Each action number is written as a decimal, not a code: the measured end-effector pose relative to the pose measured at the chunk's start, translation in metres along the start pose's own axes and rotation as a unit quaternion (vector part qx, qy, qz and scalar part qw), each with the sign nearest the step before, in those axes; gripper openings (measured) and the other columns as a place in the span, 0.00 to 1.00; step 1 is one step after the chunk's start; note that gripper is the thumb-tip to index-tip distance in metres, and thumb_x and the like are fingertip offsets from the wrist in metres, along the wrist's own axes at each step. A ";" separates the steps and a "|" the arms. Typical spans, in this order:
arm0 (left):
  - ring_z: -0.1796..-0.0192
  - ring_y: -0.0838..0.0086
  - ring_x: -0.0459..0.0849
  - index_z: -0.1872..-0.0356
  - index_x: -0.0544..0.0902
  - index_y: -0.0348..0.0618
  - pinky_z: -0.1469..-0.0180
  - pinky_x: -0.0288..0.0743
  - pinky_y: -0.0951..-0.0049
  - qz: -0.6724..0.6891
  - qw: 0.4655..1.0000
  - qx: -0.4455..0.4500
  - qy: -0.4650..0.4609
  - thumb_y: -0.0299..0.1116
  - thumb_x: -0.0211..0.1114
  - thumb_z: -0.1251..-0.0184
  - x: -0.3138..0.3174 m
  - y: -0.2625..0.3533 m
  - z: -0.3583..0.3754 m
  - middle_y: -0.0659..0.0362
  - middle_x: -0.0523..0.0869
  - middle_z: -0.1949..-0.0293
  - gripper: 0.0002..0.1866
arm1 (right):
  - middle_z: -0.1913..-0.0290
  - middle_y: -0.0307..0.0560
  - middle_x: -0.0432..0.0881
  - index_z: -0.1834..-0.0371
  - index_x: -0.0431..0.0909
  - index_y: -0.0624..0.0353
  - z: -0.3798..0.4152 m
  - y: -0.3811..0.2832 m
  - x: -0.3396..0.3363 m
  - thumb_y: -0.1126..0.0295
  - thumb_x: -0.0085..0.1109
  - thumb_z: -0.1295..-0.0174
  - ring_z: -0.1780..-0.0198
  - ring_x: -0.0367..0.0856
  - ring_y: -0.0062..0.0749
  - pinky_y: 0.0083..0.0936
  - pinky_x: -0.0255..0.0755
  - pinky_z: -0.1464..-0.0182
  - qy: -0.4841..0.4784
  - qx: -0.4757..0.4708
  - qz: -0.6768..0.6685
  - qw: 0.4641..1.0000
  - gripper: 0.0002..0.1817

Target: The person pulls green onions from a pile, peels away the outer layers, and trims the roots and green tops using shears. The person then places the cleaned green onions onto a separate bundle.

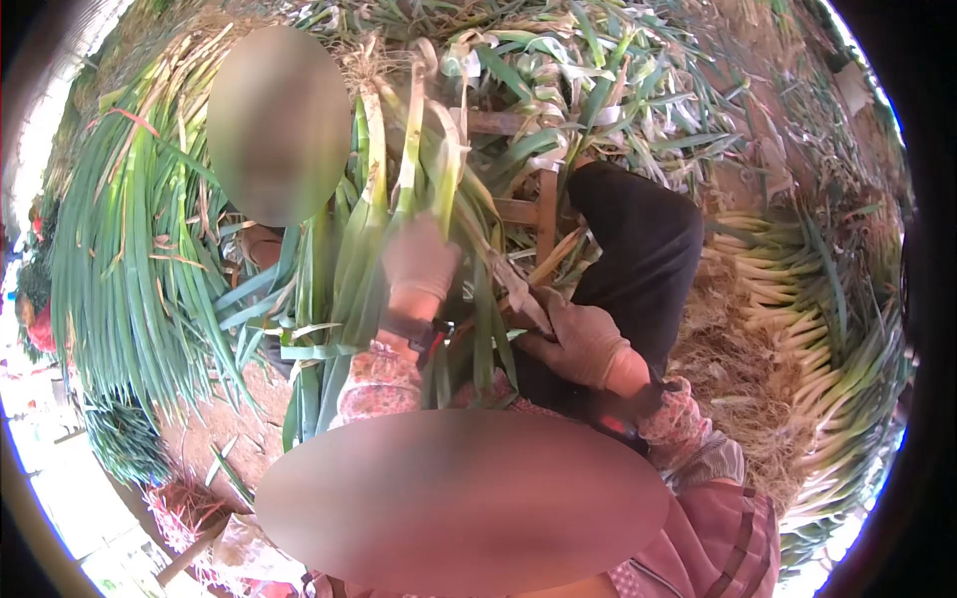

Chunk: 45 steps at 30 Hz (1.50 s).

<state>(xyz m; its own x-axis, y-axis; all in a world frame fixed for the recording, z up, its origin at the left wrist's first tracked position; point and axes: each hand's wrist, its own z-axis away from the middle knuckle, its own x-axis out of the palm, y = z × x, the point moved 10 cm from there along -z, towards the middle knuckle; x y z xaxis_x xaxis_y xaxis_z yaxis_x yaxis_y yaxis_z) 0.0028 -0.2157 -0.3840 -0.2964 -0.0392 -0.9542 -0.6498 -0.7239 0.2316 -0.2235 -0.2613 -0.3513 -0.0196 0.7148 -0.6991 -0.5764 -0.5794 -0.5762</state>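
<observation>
My left hand (421, 261), in a pale glove and somewhat blurred, is closed around the stalk of a leek (411, 149) with the roots pointing away from me. More leeks (374, 164) lie beside it, their green leaves hanging toward my lap. My right hand (580, 344), also gloved, is closed on one end of a limp greyish leaf strip (518, 297). The strip runs up and left toward the leek stalks; whether it is still attached to one cannot be made out. The right fingertips are partly hidden.
A large heap of leeks (150, 249) fills the left side. Stripped leaves (638, 90) pile up at the back around a wooden frame (545, 214). At right lies a row of pale leeks (797, 339), roots inward. My dark-trousered knee (648, 234) is beside the right hand.
</observation>
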 end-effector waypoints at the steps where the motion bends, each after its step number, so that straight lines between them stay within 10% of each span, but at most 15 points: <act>1: 0.55 0.49 0.88 0.55 0.82 0.40 0.49 0.81 0.53 -0.005 1.000 -0.012 -0.008 0.43 0.70 0.44 0.002 0.001 0.002 0.45 0.89 0.57 0.21 | 0.56 0.67 0.85 0.34 0.68 0.61 0.001 0.000 0.001 0.51 0.55 0.32 0.54 0.85 0.64 0.49 0.77 0.50 -0.001 -0.003 -0.001 1.000 0.30; 22: 0.60 0.51 0.87 0.62 0.83 0.46 0.56 0.81 0.53 0.039 0.998 0.021 0.037 0.41 0.69 0.47 0.005 -0.014 0.004 0.50 0.88 0.65 0.14 | 0.58 0.67 0.86 0.51 0.80 0.70 -0.169 0.020 -0.060 0.45 0.57 0.37 0.53 0.86 0.60 0.43 0.77 0.47 -0.015 0.051 0.066 0.996 0.32; 27: 0.61 0.60 0.89 0.51 0.85 0.34 0.52 0.81 0.65 0.216 0.976 0.039 0.003 0.37 0.70 0.45 -0.011 -0.045 0.002 0.45 0.90 0.60 0.22 | 0.61 0.67 0.85 0.55 0.79 0.69 -0.123 -0.003 -0.051 0.47 0.59 0.37 0.56 0.86 0.61 0.45 0.77 0.51 -0.046 0.016 0.013 0.999 0.29; 30: 0.57 0.53 0.88 0.49 0.85 0.43 0.53 0.80 0.59 0.378 0.925 0.045 -0.010 0.41 0.71 0.44 -0.013 -0.065 0.013 0.47 0.89 0.58 0.22 | 0.62 0.67 0.84 0.50 0.75 0.66 -0.072 -0.016 -0.034 0.50 0.60 0.37 0.57 0.85 0.63 0.48 0.76 0.53 -0.047 0.007 0.009 0.999 0.27; 35: 0.51 0.45 0.85 0.47 0.82 0.31 0.47 0.77 0.56 0.336 0.940 0.048 0.004 0.39 0.69 0.41 0.017 -0.081 0.020 0.41 0.86 0.53 0.25 | 0.62 0.66 0.84 0.41 0.69 0.62 -0.025 -0.037 -0.020 0.53 0.61 0.36 0.58 0.85 0.64 0.51 0.76 0.53 -0.014 -0.045 -0.021 0.999 0.29; 39: 0.58 0.72 0.86 0.44 0.78 0.27 0.53 0.80 0.71 0.350 0.936 0.040 -0.002 0.28 0.67 0.38 0.022 -0.081 0.024 0.52 0.88 0.60 0.22 | 0.62 0.66 0.84 0.40 0.68 0.63 -0.029 -0.030 -0.024 0.53 0.62 0.36 0.56 0.84 0.65 0.51 0.77 0.53 0.000 -0.031 -0.024 0.999 0.29; 45: 0.56 0.46 0.88 0.43 0.75 0.38 0.53 0.80 0.55 0.231 0.972 0.043 -0.012 0.35 0.67 0.40 0.002 -0.056 0.062 0.40 0.86 0.59 0.24 | 0.62 0.66 0.85 0.47 0.75 0.68 -0.086 -0.018 -0.047 0.47 0.60 0.36 0.59 0.86 0.63 0.46 0.78 0.54 -0.009 -0.024 0.041 0.999 0.31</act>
<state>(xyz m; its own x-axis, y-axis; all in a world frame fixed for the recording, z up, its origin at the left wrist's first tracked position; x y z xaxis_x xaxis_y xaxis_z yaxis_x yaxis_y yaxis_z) -0.0049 -0.1324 -0.3876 -0.5859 -0.3307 -0.7398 -0.4984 -0.5727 0.6508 -0.1418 -0.3183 -0.3448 -0.0804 0.6713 -0.7368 -0.5317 -0.6541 -0.5380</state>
